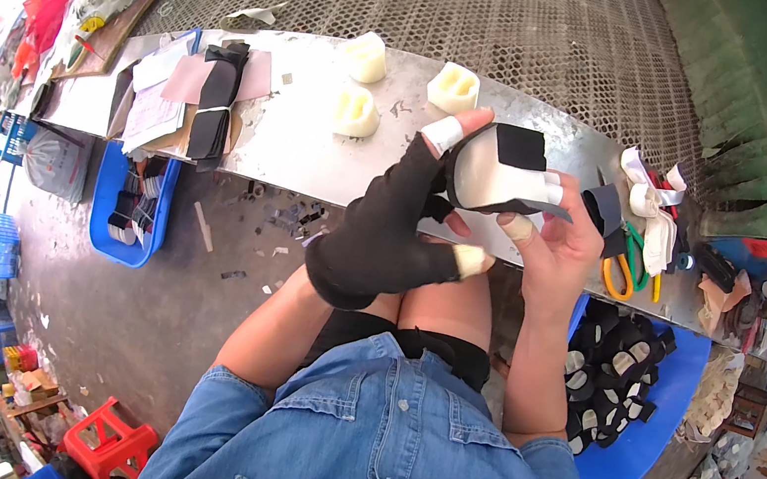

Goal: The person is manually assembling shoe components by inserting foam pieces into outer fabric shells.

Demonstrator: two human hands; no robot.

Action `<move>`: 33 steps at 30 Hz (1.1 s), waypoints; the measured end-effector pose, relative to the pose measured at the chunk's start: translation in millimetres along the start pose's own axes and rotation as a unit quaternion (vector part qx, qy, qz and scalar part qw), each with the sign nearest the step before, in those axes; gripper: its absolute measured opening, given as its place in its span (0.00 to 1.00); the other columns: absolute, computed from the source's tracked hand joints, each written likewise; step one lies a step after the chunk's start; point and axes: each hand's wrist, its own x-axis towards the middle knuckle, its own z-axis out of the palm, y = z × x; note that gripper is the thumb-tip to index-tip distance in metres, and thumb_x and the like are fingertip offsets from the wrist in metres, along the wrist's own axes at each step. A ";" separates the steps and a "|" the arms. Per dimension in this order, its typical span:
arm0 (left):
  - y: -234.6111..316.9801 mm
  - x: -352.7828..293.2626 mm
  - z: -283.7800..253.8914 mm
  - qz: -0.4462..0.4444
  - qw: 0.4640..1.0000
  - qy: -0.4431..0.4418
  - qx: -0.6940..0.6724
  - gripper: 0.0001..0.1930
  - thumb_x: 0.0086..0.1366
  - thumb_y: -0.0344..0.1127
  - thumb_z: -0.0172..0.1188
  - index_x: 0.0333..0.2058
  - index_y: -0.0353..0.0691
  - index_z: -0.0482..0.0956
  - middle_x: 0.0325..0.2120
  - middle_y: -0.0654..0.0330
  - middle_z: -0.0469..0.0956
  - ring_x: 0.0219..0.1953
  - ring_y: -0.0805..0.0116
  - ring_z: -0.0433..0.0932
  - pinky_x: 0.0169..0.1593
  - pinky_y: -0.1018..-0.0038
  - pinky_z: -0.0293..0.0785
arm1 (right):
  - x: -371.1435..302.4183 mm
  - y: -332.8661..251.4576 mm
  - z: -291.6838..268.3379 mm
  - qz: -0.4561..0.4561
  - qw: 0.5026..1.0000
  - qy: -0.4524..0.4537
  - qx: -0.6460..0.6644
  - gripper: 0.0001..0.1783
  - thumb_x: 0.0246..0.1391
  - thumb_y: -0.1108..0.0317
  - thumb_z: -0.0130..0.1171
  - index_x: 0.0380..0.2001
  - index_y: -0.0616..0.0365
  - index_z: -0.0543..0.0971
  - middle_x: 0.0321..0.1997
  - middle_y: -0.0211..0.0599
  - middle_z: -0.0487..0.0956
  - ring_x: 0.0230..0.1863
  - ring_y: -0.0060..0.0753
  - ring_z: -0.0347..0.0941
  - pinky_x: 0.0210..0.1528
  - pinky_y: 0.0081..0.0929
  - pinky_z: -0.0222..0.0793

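Head view: both hands, left hand (385, 230) and right hand (554, 241), grip a black-and-white piece (499, 173), apparently just off the bench edge (311, 190).

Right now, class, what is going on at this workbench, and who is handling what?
A seated person in a denim shirt holds a white moulded form wrapped in black fabric between both hands, above the lap. The left hand, in a black fingerless glove with taped fingertips, steadies it; the bare right hand grips its right side. Three cream forms sit on the metal bench, with yellow-handled scissors at right. A blue bin of black pieces stands by the right knee.
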 end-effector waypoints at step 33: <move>-4.9 0.1 -16.3 0.065 0.988 0.018 0.141 0.31 0.49 0.22 0.65 0.54 0.42 0.69 0.49 0.61 0.69 0.47 0.71 0.73 0.42 0.76 0.74 | 15.8 -55.1 16.2 -0.025 0.968 -0.060 -0.243 0.10 0.38 0.78 0.68 0.27 0.59 0.78 0.27 0.29 0.76 0.25 0.21 0.69 0.24 0.19 0.61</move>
